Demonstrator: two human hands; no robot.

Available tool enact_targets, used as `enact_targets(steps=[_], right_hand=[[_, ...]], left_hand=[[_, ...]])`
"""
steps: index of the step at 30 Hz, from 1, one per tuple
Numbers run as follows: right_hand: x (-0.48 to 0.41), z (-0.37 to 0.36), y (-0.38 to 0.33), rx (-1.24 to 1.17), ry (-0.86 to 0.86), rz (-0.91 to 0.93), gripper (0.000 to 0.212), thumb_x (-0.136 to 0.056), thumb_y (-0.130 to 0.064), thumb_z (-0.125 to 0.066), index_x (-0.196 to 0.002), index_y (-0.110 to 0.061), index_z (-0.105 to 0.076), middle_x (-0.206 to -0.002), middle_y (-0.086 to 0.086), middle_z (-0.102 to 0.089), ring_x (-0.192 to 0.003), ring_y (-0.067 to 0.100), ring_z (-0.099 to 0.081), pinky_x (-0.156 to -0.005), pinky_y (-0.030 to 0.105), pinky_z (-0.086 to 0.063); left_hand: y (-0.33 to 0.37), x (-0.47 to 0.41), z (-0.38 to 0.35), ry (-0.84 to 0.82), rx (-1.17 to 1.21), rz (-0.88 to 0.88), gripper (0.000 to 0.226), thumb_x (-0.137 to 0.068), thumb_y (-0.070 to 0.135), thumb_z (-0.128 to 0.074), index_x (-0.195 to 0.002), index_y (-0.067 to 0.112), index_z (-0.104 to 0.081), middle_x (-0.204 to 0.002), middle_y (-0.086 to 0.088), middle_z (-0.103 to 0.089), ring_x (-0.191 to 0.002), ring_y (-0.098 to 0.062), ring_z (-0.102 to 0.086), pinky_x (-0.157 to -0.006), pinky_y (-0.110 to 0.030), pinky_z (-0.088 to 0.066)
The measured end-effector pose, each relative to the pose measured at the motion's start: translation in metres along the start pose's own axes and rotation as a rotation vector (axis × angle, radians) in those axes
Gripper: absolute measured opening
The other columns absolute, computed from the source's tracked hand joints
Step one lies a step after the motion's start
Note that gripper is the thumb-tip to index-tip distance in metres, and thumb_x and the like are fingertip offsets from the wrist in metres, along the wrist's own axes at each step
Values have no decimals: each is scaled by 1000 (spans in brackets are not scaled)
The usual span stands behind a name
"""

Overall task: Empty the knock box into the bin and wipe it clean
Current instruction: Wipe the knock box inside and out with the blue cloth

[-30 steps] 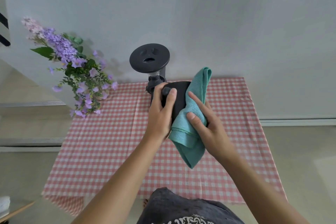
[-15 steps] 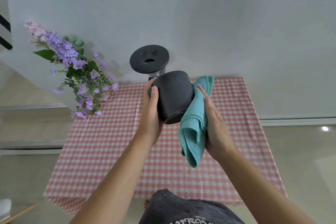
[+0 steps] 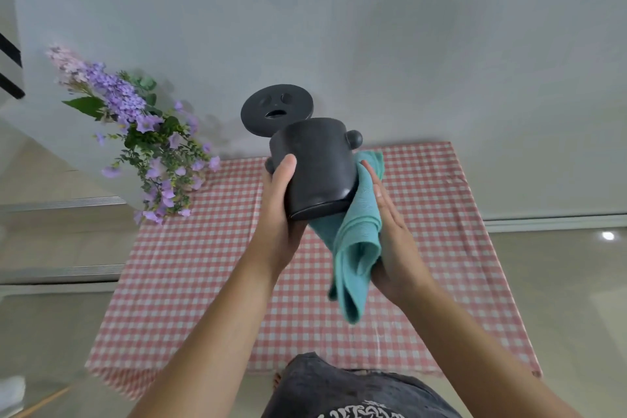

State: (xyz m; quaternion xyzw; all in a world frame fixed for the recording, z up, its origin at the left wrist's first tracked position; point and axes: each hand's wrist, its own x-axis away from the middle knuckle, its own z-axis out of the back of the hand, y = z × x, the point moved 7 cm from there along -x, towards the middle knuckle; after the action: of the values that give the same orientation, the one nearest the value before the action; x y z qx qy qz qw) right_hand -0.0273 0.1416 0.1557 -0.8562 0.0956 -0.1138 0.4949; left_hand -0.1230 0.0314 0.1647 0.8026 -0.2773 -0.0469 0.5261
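Observation:
The black knock box point(image 3: 315, 166) is held in the air above the table, tipped so its flat base faces me and its mouth points away, out of sight. A round knob of its knock bar shows at its upper right. My left hand point(image 3: 280, 214) grips the box from the left and underneath, thumb on its side. A teal cloth point(image 3: 356, 237) is folded over my right hand point(image 3: 390, 241), which presses it flat against the box's right side; the cloth's loose end hangs down.
A table with a red-and-white checked cloth point(image 3: 203, 282) lies below my hands. A black coffee grinder point(image 3: 276, 108) with a round lid stands at the back against the wall. A bunch of purple flowers point(image 3: 146, 136) stands at the back left. Pale floor surrounds the table.
The knock box has been turned in my left hand, so a knob now shows at its upper right. My right hand with the cloth has slid along the box's right side.

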Motion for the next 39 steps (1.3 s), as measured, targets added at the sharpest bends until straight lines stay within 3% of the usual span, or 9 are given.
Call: enact_targets(steps=[5, 9, 15, 18, 22, 25, 31, 36, 39], right_hand=[[-1, 6, -15, 141, 38, 122, 40, -106, -29, -46, -144, -42, -51, -145, -14, -58, -132, 10, -56, -108, 31, -46], [-2, 1, -22, 317, 10, 213, 45, -104, -26, -52, -146, -43, -48, -138, -21, -61, -123, 6, -62, -100, 24, -51], [-8, 0, -32, 182, -28, 188, 47, -99, -34, -60, -143, -45, -50, -138, -11, -63, -122, 16, -65, -90, 26, -56], [-8, 3, -35, 211, 0, 208, 45, -99, -27, -61, -141, -44, -54, -135, -10, -66, -117, 14, -68, -87, 25, -56], [-3, -1, -35, 326, -23, 271, 47, -98, -24, -63, -141, -40, -55, -137, -15, -64, -120, 9, -65, -93, 25, -55], [-3, -3, -32, 279, -29, 276, 48, -98, -26, -62, -143, -38, -53, -140, -12, -62, -124, 12, -62, -98, 30, -54], [-7, 2, -35, 196, -14, 229, 43, -99, -33, -60, -141, -40, -54, -134, -11, -66, -120, 9, -64, -91, 21, -53], [-6, 7, -40, 239, 6, 273, 43, -101, -22, -58, -140, -40, -55, -137, -7, -64, -122, 13, -64, -94, 24, -53], [-4, 5, -38, 261, 25, 306, 49, -101, -24, -59, -145, -42, -49, -142, -12, -60, -125, 12, -62, -95, 26, -53]], left_hand=[[18, -5, 4, 146, -332, -144, 98, -78, 48, -81, -161, 35, -31, -155, 2, -57, -137, -20, -62, -114, -55, -50], [18, -7, 6, 156, -388, -188, 70, -79, 45, -85, -142, 35, -56, -137, 5, -72, -124, -22, -72, -101, -60, -59], [3, 0, -1, -94, -88, 9, 75, -93, 54, -67, -152, 10, -54, -151, -18, -62, -140, -38, -58, -116, -54, -46], [6, -2, 2, -63, -241, 9, 72, -93, 55, -61, -152, 15, -54, -148, -14, -65, -139, -36, -60, -118, -60, -44], [11, -5, 4, 17, -442, -71, 71, -82, 54, -78, -144, 28, -57, -138, -2, -73, -126, -25, -71, -109, -56, -55], [5, -5, 1, -45, -275, -33, 72, -87, 56, -77, -147, 21, -59, -142, -8, -70, -131, -28, -68, -108, -49, -56], [-5, -6, -6, -137, 79, 118, 69, -109, 54, -44, -157, 4, -47, -162, -22, -48, -154, -39, -40, -128, -54, -29], [6, -5, -6, -69, -300, 30, 70, -91, 56, -64, -148, 16, -58, -145, -11, -68, -136, -31, -63, -107, -48, -54], [10, -7, -6, -20, -328, -34, 69, -84, 52, -75, -142, 15, -62, -137, -11, -73, -127, -30, -71, -101, -46, -60]])
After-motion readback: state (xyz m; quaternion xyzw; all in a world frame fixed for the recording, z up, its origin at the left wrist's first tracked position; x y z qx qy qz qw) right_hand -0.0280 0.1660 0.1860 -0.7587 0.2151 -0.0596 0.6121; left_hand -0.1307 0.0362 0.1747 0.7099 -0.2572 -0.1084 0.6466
